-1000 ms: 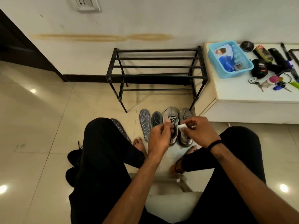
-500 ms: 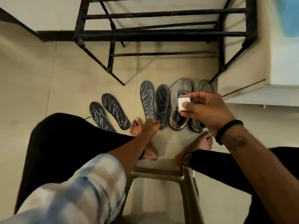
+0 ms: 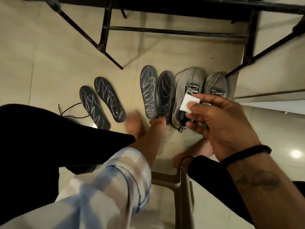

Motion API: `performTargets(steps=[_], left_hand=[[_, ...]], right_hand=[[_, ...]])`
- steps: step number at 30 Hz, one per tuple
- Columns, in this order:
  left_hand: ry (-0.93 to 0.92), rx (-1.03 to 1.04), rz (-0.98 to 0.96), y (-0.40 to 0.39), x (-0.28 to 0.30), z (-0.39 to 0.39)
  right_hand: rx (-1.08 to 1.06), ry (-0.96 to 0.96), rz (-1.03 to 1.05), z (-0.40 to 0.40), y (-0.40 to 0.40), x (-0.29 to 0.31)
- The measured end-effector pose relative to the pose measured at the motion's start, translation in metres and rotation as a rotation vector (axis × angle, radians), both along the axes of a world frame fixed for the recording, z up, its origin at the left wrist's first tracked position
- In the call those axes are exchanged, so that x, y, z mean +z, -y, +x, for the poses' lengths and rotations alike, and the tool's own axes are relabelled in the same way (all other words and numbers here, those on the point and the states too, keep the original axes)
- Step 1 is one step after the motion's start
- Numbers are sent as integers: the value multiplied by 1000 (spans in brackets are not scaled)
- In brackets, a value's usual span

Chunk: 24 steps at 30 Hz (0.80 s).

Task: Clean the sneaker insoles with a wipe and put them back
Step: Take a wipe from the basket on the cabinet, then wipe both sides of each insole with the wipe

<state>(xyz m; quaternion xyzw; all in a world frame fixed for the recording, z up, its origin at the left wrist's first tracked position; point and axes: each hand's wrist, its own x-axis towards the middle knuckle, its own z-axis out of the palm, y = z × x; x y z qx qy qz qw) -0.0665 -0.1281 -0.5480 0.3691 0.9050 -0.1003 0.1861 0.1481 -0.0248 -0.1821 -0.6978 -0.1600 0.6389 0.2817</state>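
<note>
Four dark insoles with pale scribble marks lie on the tiled floor: one pair at the left (image 3: 109, 100), and a grey insole (image 3: 148, 93) beside a darker insole (image 3: 165, 91) in the middle. Two grey sneakers (image 3: 188, 90) stand to their right. My left hand (image 3: 156, 124), blurred, reaches down and grips the heel end of the darker insole. Above the nearer sneaker, my right hand (image 3: 222, 123) pinches a small folded white wipe (image 3: 188, 103) between thumb and fingers.
A black metal shoe rack (image 3: 105, 27) stands just behind the insoles. A white cabinet (image 3: 272, 80) is at the right. I sit on a beige plastic stool (image 3: 165, 179) with my bare feet (image 3: 133, 123) on the floor. A black shoe's lace (image 3: 71, 113) shows at the left.
My left hand left the wipe and dropped to the heel of the darker insole. The view tilted down and closer. My right hand kept the wipe.
</note>
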Motion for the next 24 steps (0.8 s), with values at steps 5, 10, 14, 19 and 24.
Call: performTargets(steps=[5,10,14,19,24], left_hand=[[19,-23,-5,4,-13,-8],[9,-44,11,-7,22,11],[60,-69,-27,-11,25,9],[624,329,-109,-44,82,61],[1041,417,-189,-86,239,47]], right_hand=[[15,-6,-6,-4,1,-1],[15,1,9,-2,1,-1],[8,5,6,-4,0,-3],[27,-20,44,-9,-9,7],[47,-9,73,-8,-8,22]])
